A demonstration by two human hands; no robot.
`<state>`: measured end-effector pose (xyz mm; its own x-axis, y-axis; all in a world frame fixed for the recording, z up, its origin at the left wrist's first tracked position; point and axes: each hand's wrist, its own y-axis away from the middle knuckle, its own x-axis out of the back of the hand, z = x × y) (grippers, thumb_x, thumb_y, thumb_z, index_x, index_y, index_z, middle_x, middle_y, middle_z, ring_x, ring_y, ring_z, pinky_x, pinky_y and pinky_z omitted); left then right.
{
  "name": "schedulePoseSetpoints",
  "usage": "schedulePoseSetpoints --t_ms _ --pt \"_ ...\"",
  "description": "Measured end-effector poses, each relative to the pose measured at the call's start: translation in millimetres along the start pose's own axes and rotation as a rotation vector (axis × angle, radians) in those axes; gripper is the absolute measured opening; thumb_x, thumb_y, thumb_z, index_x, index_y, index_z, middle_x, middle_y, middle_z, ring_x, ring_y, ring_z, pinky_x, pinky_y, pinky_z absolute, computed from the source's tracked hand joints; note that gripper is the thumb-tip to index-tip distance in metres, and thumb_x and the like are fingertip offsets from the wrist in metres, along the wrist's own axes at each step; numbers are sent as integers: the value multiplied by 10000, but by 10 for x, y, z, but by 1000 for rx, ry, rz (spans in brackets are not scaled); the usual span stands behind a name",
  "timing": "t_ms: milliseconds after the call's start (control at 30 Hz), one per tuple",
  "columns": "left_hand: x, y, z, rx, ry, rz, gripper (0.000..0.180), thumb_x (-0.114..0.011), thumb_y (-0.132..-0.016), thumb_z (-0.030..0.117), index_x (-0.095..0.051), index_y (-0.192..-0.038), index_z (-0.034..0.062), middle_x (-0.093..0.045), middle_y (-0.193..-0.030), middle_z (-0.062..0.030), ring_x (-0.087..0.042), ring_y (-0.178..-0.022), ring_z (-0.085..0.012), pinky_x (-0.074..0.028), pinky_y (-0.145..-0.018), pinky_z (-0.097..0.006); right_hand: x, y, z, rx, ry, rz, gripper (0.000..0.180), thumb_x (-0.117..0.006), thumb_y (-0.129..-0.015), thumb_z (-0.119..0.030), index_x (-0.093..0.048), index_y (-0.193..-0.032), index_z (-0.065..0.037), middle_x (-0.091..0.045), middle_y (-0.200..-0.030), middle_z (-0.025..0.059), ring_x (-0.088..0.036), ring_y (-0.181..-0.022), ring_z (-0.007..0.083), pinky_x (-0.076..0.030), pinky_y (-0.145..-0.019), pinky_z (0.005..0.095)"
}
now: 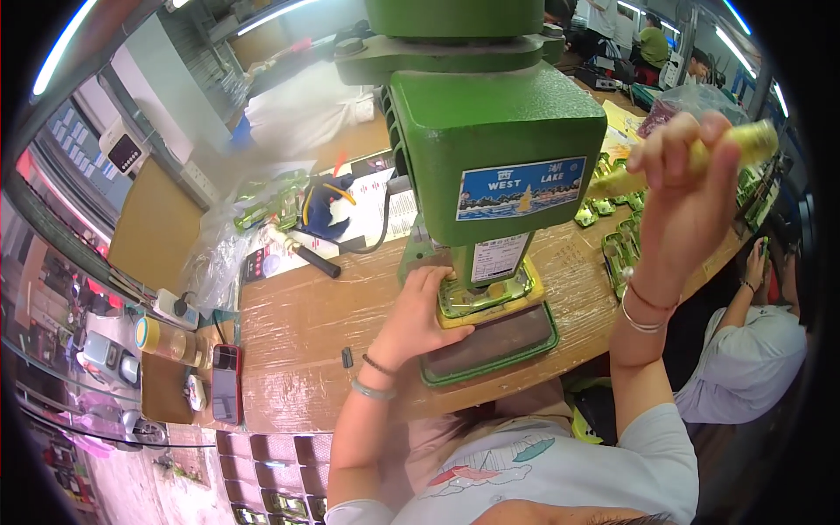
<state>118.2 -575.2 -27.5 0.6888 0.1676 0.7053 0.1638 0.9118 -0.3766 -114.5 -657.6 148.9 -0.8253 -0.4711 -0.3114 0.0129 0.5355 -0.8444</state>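
A green bench drill press or similar machine (512, 122) stands before me. Its yellow-wrapped lever handle (752, 143) sticks out to the right, and my right hand (687, 157) is raised with the fingers wrapped round it. Under the machine's head a yellow fixture (499, 313) rests on the green base plate (490, 357). A shiny green plastic part (468, 302) lies in this fixture. My left hand (424, 315) grips the fixture's left side, thumb along the front and fingers toward the back. The machine's column hides part of the green piece.
Several green parts (619, 254) lie right of the machine. On the left are a screwdriver-like tool with a black handle (315, 261), a phone (227, 385), a yellow-lidded jar (166, 339) and a plastic bag (219, 262). A compartment tray (271, 468) is below. Another person (744, 350) sits at right.
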Motion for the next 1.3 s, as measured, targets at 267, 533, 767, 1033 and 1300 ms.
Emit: schedulePoseSetpoints --t_ms 267,533,767,1033,1300 --pt "117 39 -8 41 -4 -26 737 -778 -558 253 -426 -1145 -19 -473 -1088 -201 -456 -1037 -352 -397 -906 -382 20 90 34 66 41 29 317 -365 -952 -390 -409 -939 -76 -407 -652 42 -392 -524 130 -413 -540 285" --pt "118 17 1 32 -23 -22 722 -775 -555 260 -440 -1130 -22 -481 -1079 -198 -465 -1028 -349 -406 -896 -379 38 241 -3 103 30 53 335 -356 -943 -429 -391 -955 -96 -397 -666 48 -396 -549 147 -411 -578 302" --pt "110 0 -12 21 -16 -28 725 -773 -555 261 -444 -1136 -24 -482 -1073 -198 -470 -1022 -349 -412 -890 -377 73 351 -45 128 64 52 358 -359 -929 -470 -375 -953 -113 -386 -673 42 -396 -560 152 -411 -595 334" --pt "109 8 -44 25 -7 -33 737 -773 -554 262 -439 -1145 -25 -476 -1078 -197 -468 -1023 -348 -414 -890 -378 61 555 -10 219 92 90 351 -322 -927 -498 -376 -961 -153 -388 -685 39 -391 -560 152 -418 -617 344" --pt "105 -18 -59 15 -11 -33 736 -772 -551 258 -444 -1147 -23 -482 -1102 -206 -468 -1038 -356 -409 -903 -387 142 586 -8 216 101 -1 354 -316 -917 -518 -373 -961 -172 -379 -688 23 -401 -570 153 -424 -624 354"
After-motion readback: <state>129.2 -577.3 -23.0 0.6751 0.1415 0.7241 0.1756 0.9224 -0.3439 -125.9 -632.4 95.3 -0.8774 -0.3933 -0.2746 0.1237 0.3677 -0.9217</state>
